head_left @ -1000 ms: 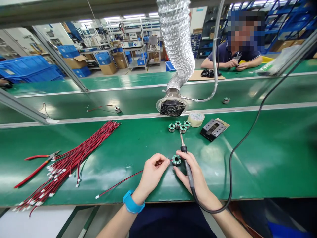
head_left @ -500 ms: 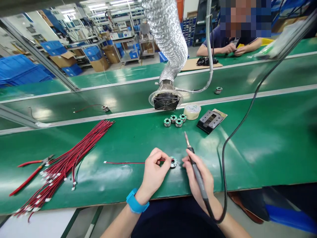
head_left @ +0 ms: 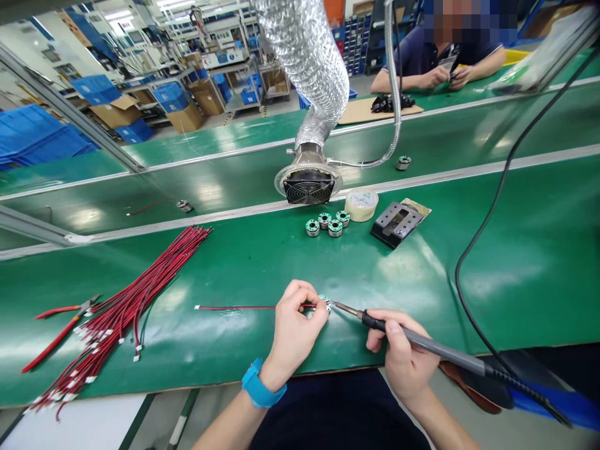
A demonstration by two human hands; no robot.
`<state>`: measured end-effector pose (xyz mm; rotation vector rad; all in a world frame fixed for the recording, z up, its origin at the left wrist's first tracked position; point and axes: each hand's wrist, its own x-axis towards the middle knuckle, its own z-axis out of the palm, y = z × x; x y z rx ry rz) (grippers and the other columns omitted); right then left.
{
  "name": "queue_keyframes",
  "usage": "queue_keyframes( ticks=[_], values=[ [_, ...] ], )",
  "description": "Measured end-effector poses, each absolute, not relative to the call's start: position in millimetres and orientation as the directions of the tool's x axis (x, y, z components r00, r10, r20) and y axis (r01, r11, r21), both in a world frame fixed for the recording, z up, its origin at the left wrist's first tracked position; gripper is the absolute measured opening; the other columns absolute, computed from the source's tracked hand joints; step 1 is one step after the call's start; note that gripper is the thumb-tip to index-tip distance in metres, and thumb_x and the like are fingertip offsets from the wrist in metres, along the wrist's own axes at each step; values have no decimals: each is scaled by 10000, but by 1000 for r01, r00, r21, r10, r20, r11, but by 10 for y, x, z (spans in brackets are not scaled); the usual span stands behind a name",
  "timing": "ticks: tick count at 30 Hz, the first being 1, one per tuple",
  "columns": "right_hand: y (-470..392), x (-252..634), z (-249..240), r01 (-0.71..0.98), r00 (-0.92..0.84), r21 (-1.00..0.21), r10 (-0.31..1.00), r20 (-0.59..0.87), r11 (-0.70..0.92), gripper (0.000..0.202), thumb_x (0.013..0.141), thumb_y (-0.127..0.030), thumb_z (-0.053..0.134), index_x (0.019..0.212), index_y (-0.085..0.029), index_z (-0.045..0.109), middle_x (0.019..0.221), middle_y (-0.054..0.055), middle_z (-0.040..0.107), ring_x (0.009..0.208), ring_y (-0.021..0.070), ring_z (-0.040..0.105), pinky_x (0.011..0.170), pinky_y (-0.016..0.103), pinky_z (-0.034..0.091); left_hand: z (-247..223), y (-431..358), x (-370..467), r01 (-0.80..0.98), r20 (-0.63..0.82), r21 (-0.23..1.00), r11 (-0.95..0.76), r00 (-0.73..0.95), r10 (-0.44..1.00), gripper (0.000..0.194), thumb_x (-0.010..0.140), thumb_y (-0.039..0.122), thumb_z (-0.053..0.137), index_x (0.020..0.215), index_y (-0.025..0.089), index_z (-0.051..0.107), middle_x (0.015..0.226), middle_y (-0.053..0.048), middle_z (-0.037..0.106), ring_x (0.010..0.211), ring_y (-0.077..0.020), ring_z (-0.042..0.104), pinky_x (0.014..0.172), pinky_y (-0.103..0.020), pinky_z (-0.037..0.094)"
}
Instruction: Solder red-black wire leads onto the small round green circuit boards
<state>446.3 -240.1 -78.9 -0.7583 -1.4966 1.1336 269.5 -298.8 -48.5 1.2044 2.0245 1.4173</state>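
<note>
My left hand (head_left: 300, 319), with a blue band at its wrist, pinches a thin red wire (head_left: 253, 307) whose white connector lies out to the left. Its fingertips are at a small round green-and-white board (head_left: 327, 302), which they partly cover. My right hand (head_left: 405, 350) is closed around the grey and black handle of a soldering iron (head_left: 422, 341). The iron points left, and its tip meets or nearly meets the board's right side; contact is too small to tell.
Several round parts (head_left: 334, 227), a tape roll (head_left: 361, 205) and a metal-topped block (head_left: 396, 223) sit beyond my hands. A red wire bundle (head_left: 150, 281) and red-handled pliers (head_left: 56, 337) lie left. A fan duct (head_left: 308, 184) hangs above. A person (head_left: 440, 69) sits across.
My right hand has turned the iron from pointing up and away to pointing left, bringing its tip to the board. The cable has swung right. My left hand has hardly moved.
</note>
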Motion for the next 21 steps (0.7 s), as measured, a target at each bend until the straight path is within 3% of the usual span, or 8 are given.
queue_keyframes(
  ticks=[15, 21],
  values=[
    [-2404, 4504, -814, -80, -323, -936, 879, 349, 342, 260, 1071, -263, 522, 1052, -210, 775, 606, -23, 673, 490, 133, 621, 506, 256, 535, -506, -3002, 2713, 449, 193, 888, 97, -555, 809, 168, 855, 147, 648, 700, 203, 613, 876, -25, 627, 809, -159, 605, 715, -285, 465],
    [-2420, 4509, -878, -161, -239, -947, 920, 310, 277, 264, 1063, -277, 532, 1050, -206, 786, 604, -12, 671, 483, 146, 617, 462, 259, 518, -500, -3000, 2719, 461, 199, 882, 98, -553, 809, 175, 848, 152, 654, 690, 202, 599, 867, -24, 622, 793, -155, 603, 703, -276, 467]
  ],
)
